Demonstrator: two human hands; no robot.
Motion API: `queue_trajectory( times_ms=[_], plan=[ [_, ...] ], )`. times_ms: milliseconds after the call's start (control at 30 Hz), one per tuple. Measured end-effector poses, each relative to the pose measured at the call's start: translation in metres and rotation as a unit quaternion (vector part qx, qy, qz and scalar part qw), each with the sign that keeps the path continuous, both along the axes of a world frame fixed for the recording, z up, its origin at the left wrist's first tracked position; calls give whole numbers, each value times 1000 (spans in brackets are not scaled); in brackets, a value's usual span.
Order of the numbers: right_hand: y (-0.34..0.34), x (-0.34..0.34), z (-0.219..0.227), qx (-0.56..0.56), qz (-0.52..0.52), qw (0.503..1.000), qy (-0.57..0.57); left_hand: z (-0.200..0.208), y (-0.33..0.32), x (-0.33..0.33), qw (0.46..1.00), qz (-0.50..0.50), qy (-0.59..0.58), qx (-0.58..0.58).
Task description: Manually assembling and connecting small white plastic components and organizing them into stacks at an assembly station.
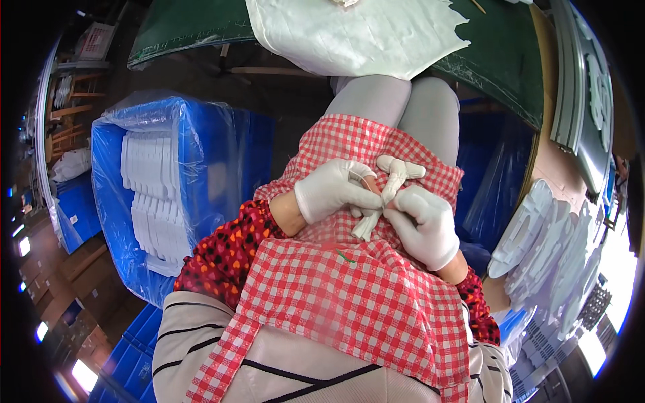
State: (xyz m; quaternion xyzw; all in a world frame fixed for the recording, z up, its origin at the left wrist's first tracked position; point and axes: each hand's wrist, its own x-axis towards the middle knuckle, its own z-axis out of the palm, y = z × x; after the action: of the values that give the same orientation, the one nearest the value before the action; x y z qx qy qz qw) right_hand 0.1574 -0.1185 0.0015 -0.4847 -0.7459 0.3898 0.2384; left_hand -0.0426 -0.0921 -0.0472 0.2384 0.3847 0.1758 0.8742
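Over my lap I hold a cream-white soft piece (398, 173) with a T-shaped top, a narrow middle and a flared lower end. Its exact kind is unclear. My left hand (338, 191), in a white glove with some bare fingertip skin showing, pinches its middle from the left. My right hand (426, 226), gloved alike, is closed at the same narrow spot from the right. The fingertips of both hands nearly meet there and partly cover the piece. Beneath lies my red-and-white checked apron (322, 282), with a small green thread (345, 256) on it.
Ahead, a white cloth (356, 43) hangs over the edge of a green-topped table (504, 64). At my left stands a blue crate (209, 161) lined with clear plastic, holding stacked white flat pieces (151, 164). More white shaped pieces (537, 242) lean at my right.
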Motion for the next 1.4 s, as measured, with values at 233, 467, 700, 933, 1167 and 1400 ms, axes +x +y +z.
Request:
queue_trajectory(
  times_ms=[233,467,700,933,1167,1400],
  plan=[
    [1,2,-6,75,58,995,-4,7,-2,2,996,-16,29,77],
    [7,4,-15,-72,-26,997,-22,8,-3,1,837,-21,157,525],
    [20,-1,-25,-89,61,994,22,-6,-8,1,639,51,133,756],
    [21,-1,-22,-246,3,968,36,-11,-10,0,628,52,125,766],
    [17,3,-30,-109,-10,992,67,-4,-14,0,652,32,168,739],
    [12,0,-22,-114,8,992,52,-5,-16,4,668,70,173,720]
  ],
)
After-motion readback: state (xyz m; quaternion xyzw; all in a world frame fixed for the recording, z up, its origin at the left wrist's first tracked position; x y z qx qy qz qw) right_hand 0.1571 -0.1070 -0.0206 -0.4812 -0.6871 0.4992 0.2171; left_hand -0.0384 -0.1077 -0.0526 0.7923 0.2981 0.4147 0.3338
